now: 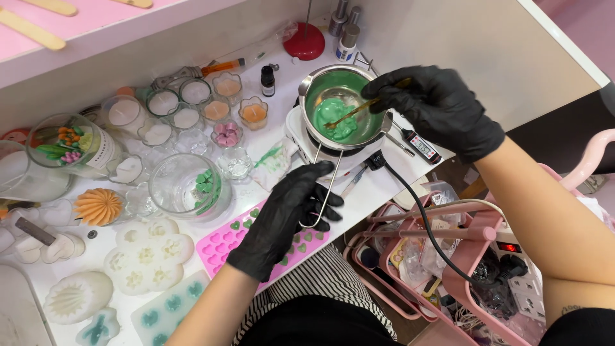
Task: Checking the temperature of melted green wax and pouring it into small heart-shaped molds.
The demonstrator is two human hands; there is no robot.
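White tabletop (378,186) carries everything we work with, crowded on its left with glass jars (186,186), small candles (253,112) and moulds, so the hot work keeps to the right edge near the cable (416,211). We have the white hotplate (301,138) there, and on it sits the steel pot (339,106), half full of green wax (336,118) that is partly soft, partly lumped. Our left hand (288,214) is closed around the pot's wire handle (330,186), which juts toward us, steadying the pot so it does not slide as we stir. Our right hand (435,109) comes from above, fingers pinched together on a wooden stick (352,112) whose tip lies in the wax. Under the left wrist lies a pink heart mould (221,247), some cells green. A thermometer (416,142) rests just beside the hotplate, within reach.
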